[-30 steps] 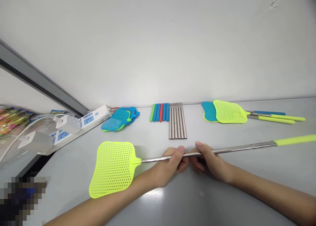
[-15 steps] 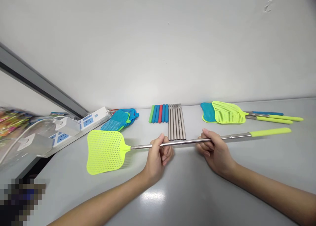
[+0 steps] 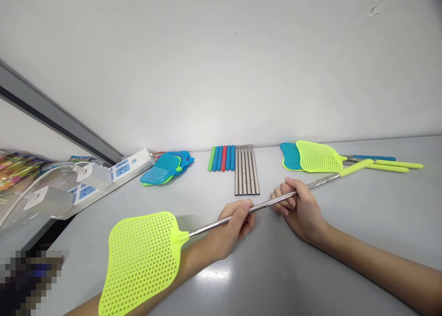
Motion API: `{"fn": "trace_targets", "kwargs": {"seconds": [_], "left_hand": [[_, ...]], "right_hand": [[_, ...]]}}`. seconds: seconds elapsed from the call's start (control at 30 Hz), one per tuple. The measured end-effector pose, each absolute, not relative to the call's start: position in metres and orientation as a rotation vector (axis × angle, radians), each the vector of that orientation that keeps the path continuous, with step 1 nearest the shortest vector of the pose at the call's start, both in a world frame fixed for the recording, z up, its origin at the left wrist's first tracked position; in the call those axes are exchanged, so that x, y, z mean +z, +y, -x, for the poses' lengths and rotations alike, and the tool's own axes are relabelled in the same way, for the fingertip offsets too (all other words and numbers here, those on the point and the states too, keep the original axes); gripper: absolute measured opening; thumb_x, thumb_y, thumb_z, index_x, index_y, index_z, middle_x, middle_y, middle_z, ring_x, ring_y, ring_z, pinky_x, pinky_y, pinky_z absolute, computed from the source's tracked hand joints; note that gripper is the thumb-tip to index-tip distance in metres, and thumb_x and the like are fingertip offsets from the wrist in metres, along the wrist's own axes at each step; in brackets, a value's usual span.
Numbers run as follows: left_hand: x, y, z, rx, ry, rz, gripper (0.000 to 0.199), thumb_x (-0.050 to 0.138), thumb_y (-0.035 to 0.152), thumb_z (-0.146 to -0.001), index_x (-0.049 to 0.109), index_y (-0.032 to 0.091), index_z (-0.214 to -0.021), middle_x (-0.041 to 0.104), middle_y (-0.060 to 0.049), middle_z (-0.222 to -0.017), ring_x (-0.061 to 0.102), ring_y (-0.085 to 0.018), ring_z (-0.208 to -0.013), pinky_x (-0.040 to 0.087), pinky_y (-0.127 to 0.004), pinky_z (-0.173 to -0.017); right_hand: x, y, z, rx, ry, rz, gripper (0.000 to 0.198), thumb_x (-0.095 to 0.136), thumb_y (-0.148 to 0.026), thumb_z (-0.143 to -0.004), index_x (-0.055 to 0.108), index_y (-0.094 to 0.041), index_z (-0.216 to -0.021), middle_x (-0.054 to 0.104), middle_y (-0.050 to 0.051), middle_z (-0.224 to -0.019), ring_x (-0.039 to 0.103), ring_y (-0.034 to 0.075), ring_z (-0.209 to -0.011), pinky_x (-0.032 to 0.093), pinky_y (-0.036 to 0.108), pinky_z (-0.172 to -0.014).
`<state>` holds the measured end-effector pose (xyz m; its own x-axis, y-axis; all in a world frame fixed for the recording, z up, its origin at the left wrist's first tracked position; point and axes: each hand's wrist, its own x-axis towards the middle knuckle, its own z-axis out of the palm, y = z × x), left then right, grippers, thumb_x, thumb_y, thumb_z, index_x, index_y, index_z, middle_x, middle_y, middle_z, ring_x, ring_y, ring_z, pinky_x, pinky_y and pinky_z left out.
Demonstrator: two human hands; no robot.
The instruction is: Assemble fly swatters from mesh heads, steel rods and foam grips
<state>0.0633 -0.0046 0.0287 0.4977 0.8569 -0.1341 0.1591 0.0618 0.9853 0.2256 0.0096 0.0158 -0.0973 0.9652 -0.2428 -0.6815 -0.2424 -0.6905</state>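
L hand (image 3: 235, 224) grip closed on steel rod of long yellow-green mesh fly swatter (image 3: 221, 221) | R hand (image 3: 299, 205) grip closed on same rod, just beside L | swatter held above grey desk (image 3: 345, 224), tilted, head near front-left edge | handle tip near finished swatter pile (image 3: 317, 157) | open desk room front-right

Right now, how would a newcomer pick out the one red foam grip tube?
Start at the grey table's back edge by the wall, at the row of silver metal rods. Left of them lies a row of foam grip tubes; the red foam grip tube is the only red one, between blue neighbours.
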Motion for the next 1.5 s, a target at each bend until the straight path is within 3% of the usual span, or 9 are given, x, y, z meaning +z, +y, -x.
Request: {"fn": "trace_targets", "kwargs": {"seconds": [0.2,0.33,0.53,1.0,1.5], "left_hand": [[0.033,-0.006,-0.061,0.578,0.801,-1.485,0.046,0.016,0.04,-0.09,0.041,0.016,-0.06,0.038,0.003,-0.05,0.037,-0.01,-0.051,0.031,-0.025,-0.054],[0.034,-0.006,-0.056,0.512,0.727,-1.479,0.047,0.013,0.043,-0.089,0.042,0.016,-0.065,0.043,0.001,-0.055,0.04,-0.011,-0.054,0.035,-0.026,-0.057],[0.043,-0.005,-0.049,0.336,0.7,-1.609,0.048,0.01,0.044,-0.089,0.043,0.016,-0.068,0.045,-0.002,-0.064,0.043,-0.013,-0.061,0.038,-0.028,-0.064],[0.044,-0.003,-0.049,0.253,0.652,-1.72,0.053,0.004,0.042,-0.089,0.043,0.017,-0.063,0.046,-0.003,-0.062,0.045,-0.016,-0.072,0.039,-0.027,-0.071],[0.039,-0.005,-0.054,0.303,0.733,-1.638,0.056,0.002,0.042,-0.088,0.042,0.018,-0.058,0.045,-0.001,-0.058,0.044,-0.013,-0.059,0.039,-0.025,-0.065]], "right_hand": [[0.013,0.007,-0.231,1.812,-0.574,0.761,0.044,0.039,-0.032,-0.078,0.025,-0.02,-0.038,0.013,-0.006,-0.038,0.016,0.009,-0.037,0.012,0.024,-0.037],[0.01,0.006,-0.235,1.902,-0.791,0.75,0.043,0.034,-0.036,-0.078,0.025,-0.021,-0.038,0.017,-0.005,-0.038,0.021,0.009,-0.035,0.013,0.025,-0.038],[0.006,0.003,-0.235,1.978,-1.019,0.717,0.042,0.028,-0.042,-0.076,0.023,-0.022,-0.039,0.019,-0.005,-0.035,0.016,0.009,-0.034,0.012,0.025,-0.038],[-0.003,-0.01,-0.239,1.835,-1.485,0.821,0.049,0.016,-0.046,-0.086,0.029,-0.021,-0.046,0.023,-0.004,-0.043,0.022,0.011,-0.042,0.019,0.027,-0.043],[0.005,-0.013,-0.239,1.781,-1.68,0.916,0.064,0.008,-0.052,-0.086,0.045,-0.017,-0.048,0.04,0.0,-0.044,0.038,0.012,-0.045,0.033,0.025,-0.048]]}}
